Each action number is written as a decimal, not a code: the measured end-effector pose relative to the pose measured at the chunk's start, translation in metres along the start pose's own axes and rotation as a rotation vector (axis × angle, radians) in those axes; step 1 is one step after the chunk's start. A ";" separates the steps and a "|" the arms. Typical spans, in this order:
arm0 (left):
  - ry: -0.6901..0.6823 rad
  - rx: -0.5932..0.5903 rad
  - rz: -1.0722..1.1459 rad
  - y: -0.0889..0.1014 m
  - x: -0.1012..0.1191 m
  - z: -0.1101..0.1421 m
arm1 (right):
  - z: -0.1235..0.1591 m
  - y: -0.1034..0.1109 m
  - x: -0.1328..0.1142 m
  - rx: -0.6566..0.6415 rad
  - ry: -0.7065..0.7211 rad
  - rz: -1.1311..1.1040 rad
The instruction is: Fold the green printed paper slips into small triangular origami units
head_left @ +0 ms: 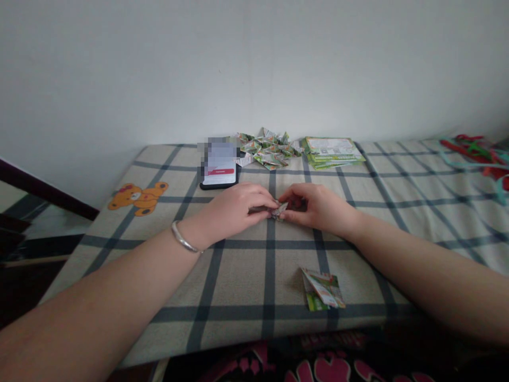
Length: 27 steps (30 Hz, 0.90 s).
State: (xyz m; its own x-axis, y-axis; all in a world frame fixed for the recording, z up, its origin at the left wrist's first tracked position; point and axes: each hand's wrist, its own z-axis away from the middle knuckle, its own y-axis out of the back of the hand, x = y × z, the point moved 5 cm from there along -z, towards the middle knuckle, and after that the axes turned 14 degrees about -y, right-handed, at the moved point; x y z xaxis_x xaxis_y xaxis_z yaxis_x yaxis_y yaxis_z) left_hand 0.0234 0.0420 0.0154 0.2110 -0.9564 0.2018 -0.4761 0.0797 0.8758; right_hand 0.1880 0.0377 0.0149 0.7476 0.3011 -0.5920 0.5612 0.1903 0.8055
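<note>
Over the middle of the table, my left hand [246, 207] and my right hand [318, 206] meet at a small folded piece of paper [279, 210]. The fingertips of both hands pinch it, one hand from each side, and they hide much of it. A silver bangle [183, 237] circles my left wrist. Nearer to me lies another folded paper [323, 291], green, white and orange, partly opened up. Behind my hands sits a heap of folded printed paper pieces [270, 151].
A phone [219, 178] with a lit screen lies left of the heap. To its right is a stack of green printed leaflets [334, 151]. Red, green and light blue cords [477, 154] lie at the far right. A flat bear cutout [139, 199] rests on the checked tablecloth [238, 276]. A wall [246, 69] borders the back.
</note>
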 end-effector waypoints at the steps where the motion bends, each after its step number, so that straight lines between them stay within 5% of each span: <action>1: 0.021 0.003 -0.006 0.000 -0.001 0.000 | 0.000 0.000 0.000 0.003 -0.004 0.004; 19: 0.221 0.089 -0.035 -0.004 0.003 -0.003 | -0.001 -0.005 0.003 0.137 -0.097 -0.183; 27: 0.213 0.107 -0.022 -0.004 0.009 -0.007 | -0.001 -0.002 0.000 0.180 -0.152 -0.038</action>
State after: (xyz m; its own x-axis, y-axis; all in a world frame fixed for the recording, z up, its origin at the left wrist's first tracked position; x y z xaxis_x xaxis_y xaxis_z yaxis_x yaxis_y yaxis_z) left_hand 0.0331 0.0351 0.0168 0.3928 -0.8757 0.2808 -0.5545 0.0181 0.8320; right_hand 0.1866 0.0378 0.0135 0.7616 0.1505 -0.6303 0.6345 0.0249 0.7726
